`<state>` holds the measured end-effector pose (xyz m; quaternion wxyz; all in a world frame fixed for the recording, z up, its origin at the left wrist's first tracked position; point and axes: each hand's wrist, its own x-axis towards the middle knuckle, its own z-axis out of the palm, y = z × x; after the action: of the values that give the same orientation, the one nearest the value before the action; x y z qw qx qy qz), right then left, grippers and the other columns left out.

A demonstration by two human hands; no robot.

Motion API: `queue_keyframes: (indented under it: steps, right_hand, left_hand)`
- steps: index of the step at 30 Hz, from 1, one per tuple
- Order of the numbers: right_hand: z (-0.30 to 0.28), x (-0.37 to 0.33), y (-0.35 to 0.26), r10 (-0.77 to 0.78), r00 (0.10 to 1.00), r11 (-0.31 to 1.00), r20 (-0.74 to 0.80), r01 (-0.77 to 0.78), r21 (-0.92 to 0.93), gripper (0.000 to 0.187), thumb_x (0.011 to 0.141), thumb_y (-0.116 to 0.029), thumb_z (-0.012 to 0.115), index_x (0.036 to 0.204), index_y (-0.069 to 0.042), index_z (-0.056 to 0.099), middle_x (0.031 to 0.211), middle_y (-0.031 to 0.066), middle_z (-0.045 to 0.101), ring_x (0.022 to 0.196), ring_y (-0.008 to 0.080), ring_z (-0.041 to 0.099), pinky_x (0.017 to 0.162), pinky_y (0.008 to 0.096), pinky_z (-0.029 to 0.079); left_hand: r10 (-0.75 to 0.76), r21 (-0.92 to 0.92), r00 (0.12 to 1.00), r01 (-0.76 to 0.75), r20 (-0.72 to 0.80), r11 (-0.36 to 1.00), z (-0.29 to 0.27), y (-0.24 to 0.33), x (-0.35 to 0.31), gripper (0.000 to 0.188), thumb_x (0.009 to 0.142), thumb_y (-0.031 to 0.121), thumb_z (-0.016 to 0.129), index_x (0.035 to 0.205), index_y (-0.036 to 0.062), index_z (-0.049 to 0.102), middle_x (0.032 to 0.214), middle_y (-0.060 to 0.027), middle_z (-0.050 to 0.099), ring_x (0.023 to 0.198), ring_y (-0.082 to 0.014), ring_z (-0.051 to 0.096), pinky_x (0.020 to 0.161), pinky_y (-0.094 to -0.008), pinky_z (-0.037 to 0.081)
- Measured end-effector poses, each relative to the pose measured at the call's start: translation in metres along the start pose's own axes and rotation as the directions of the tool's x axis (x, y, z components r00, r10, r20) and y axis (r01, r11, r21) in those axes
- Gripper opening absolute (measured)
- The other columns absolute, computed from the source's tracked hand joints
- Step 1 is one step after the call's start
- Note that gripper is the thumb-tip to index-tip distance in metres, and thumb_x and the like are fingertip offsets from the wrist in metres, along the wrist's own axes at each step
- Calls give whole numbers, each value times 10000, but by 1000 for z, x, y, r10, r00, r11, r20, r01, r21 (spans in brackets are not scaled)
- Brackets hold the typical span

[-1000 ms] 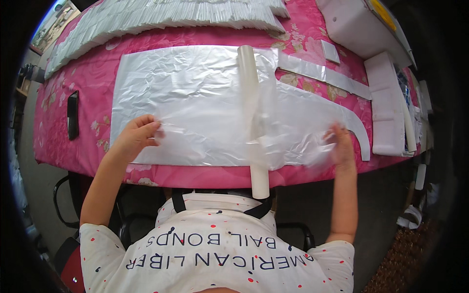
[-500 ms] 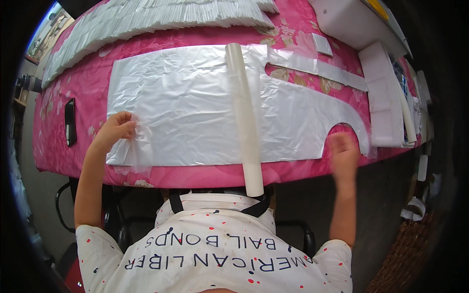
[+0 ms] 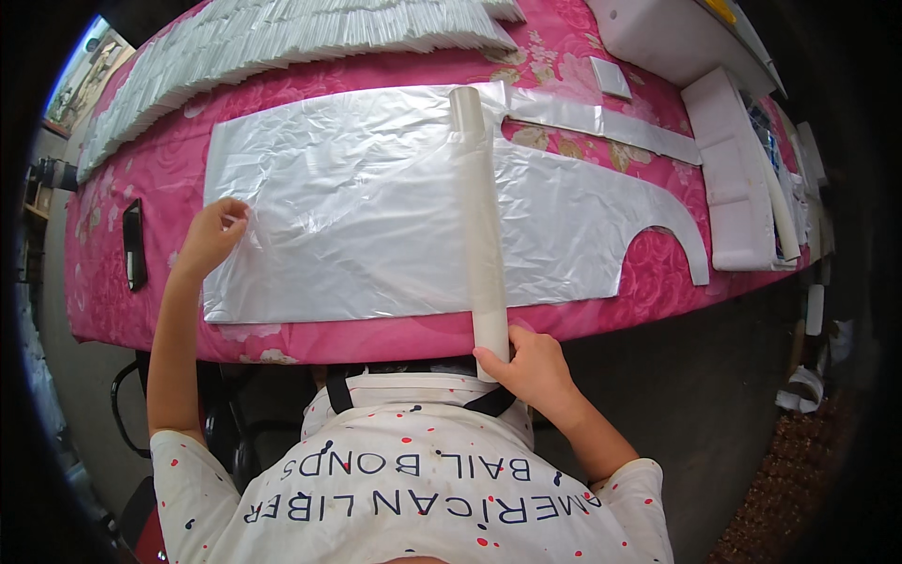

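A stack of thin, silvery-white plastic sheets (image 3: 376, 254), cut like aprons with straps and a curved cutout, lies flat across the table. Over it, front to back, rests a long pale tube (image 3: 481, 226), its near end jutting past the table edge. My right hand (image 3: 537, 368) is closed round that near end, thumb on the left side. At the left end of the stack, my left hand (image 3: 218, 233) pinches the lifted, crinkled edge of the top sheet between thumb and fingers.
The pink floral tablecloth (image 3: 376, 344) covers the table. Folded white plastic packets (image 3: 310, 47) stand in long rows at the back. A black phone-like object (image 3: 135, 244) lies far left. On the right are a small white square packet (image 3: 611, 78), a white foam block (image 3: 728, 174) and a white box (image 3: 681, 38).
My right hand has come from the curved cutout on the right to the tube's near end and taken hold of it. My left hand has shifted slightly left with the sheet edge.
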<state>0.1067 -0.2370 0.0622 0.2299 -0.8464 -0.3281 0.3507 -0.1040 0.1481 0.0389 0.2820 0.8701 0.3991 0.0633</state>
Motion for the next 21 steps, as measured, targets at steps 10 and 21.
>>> queue_keyframes:
  steps: [10, 21]
  right_hand:
    - [4, 2, -2, 4, 1000, 1000, 14, -4, -3, 446, 732, -423, 631, 803, 18, 616, 696, 202, 606, 671, 363, 605, 627, 422, 474]
    - [-17, 28, -2, -97, 990, 995, 104, 96, 19, 547, 748, -519, 610, 708, 26, 638, 626, 194, 599, 603, 348, 600, 569, 412, 472]
  left_hand:
    - [648, -147, 754, -656, -107, 740, 128, 181, -22, 530, 772, -1, 537, 1283, 5, 396, 1363, -148, 361, 1249, -324, 353, 1018, -390, 318]
    - [597, 141, 802, -595, 37, 791, 176, 183, -14, 583, 833, 170, 369, 1337, -95, 245, 1418, -234, 229, 1339, -339, 189, 1099, -420, 129]
